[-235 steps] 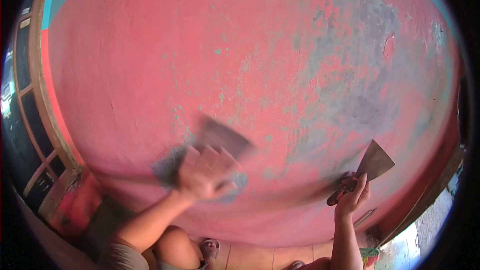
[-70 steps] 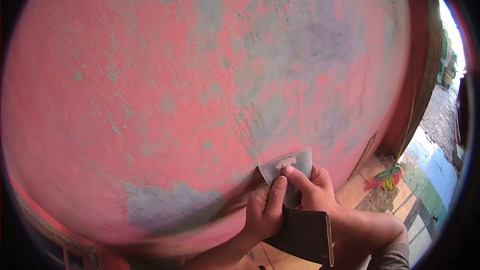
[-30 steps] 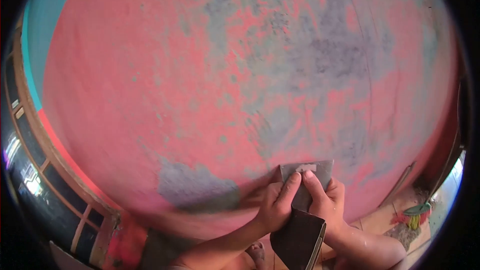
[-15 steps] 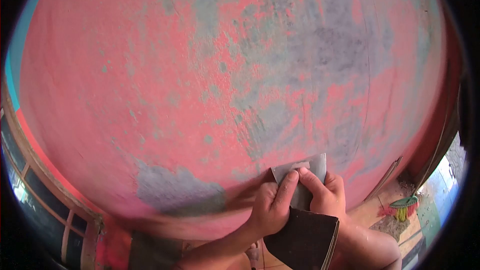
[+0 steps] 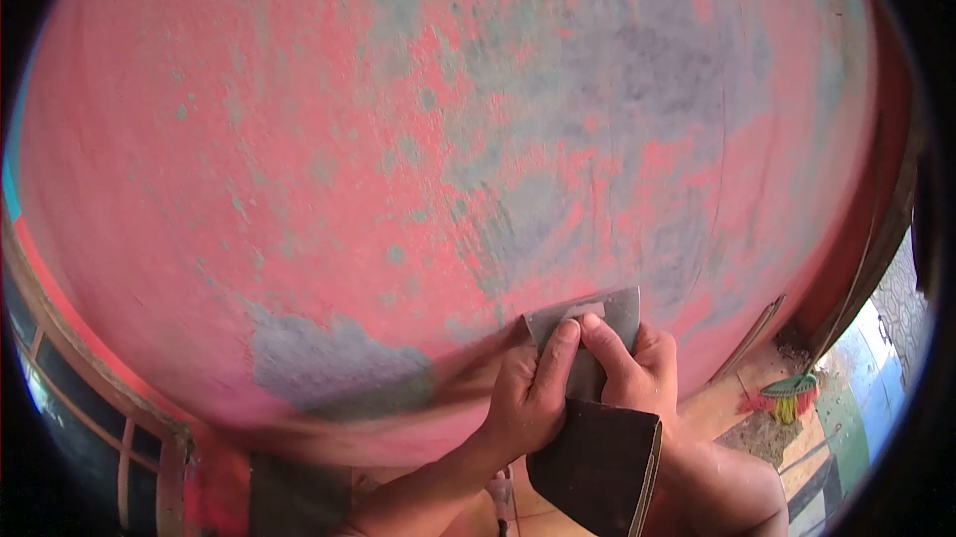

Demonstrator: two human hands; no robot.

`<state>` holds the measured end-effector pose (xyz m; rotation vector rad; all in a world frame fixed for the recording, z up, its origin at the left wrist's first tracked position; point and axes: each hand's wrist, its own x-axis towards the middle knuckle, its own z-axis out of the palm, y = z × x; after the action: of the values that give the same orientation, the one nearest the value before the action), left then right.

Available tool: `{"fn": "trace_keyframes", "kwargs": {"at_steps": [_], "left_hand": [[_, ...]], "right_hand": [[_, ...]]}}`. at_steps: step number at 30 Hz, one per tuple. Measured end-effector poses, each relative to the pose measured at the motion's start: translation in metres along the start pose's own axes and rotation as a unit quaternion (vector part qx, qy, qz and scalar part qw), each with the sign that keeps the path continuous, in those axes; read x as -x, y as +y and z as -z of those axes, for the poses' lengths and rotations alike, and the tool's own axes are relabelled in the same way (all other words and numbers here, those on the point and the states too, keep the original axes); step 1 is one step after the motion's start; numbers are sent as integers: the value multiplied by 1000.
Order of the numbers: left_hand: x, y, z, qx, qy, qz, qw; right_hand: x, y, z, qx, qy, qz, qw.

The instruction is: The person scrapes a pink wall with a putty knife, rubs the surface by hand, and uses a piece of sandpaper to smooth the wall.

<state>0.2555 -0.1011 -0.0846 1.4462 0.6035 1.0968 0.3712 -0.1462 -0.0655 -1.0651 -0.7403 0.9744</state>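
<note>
One left hand [image 5: 528, 393], one right hand [image 5: 635, 375], each grip closed on one scraper [image 5: 619, 312]; one dark sheet [image 5: 595, 454] below

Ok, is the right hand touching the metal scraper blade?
Touching. The head view shows the right hand with its thumb on the metal scraper blade, no gap showing.

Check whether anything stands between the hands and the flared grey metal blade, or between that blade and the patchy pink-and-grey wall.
Nothing visible does. The left hand and right hand grip the blade, and only wall shows beyond its top edge. The dark brown flared plate is lower down.
</note>
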Motion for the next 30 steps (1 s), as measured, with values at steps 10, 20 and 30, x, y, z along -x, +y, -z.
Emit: {"fn": "trace_keyframes", "kwargs": {"at_steps": [10, 20, 30], "left_hand": [[-9, 22, -3, -83, 21, -31, 996], [7, -16, 11, 5, 6, 30, 1000], [-4, -11, 1, -80, 34, -78, 993]], "right_hand": [[-2, -10, -13, -23, -1, 56, 998], [7, 17, -6, -15, 13, 6, 1000], [2, 3, -4, -14, 7, 2, 1000]]}}
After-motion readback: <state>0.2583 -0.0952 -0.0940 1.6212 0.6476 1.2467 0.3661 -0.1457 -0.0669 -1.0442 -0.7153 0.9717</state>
